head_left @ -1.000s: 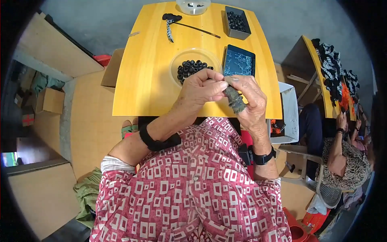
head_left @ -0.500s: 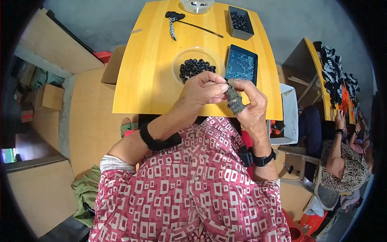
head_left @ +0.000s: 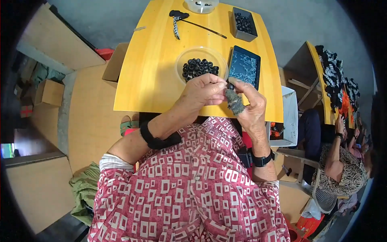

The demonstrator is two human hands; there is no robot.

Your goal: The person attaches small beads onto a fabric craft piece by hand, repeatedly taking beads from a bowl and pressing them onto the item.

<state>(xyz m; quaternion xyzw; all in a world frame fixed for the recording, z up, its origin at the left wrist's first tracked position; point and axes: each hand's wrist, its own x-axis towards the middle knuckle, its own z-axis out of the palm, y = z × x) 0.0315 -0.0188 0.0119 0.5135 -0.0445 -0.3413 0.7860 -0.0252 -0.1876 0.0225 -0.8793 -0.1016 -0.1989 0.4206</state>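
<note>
Both my hands meet over the near right part of the yellow table [head_left: 153,80]. A round black bead [head_left: 230,86] sits between the thumb and fingertips of my right hand [head_left: 253,104]. Below the bead, a rough grey-green fabric piece [head_left: 234,101] lies against that hand, apparently wrapped round a finger. My left hand [head_left: 202,92] is closed in a pinch right beside the bead; whatever its fingertips hold is too small to make out. Just beyond it stands a clear round bowl [head_left: 176,64] with several black beads [head_left: 198,68] inside.
A dark tray [head_left: 246,51] of tiny pale beads lies beyond my right hand. Farther back are a grey box [head_left: 246,37] of black beads, a clear tub [head_left: 201,9] and a thin stick [head_left: 205,29] with a black-and-white strip. A white bin [head_left: 289,117] stands right; a co-worker [head_left: 340,169] sits farther right.
The black bead now shows clearly between my fingertips, where earlier it was mostly hidden. My hands have shifted only slightly, and the view has moved a little.
</note>
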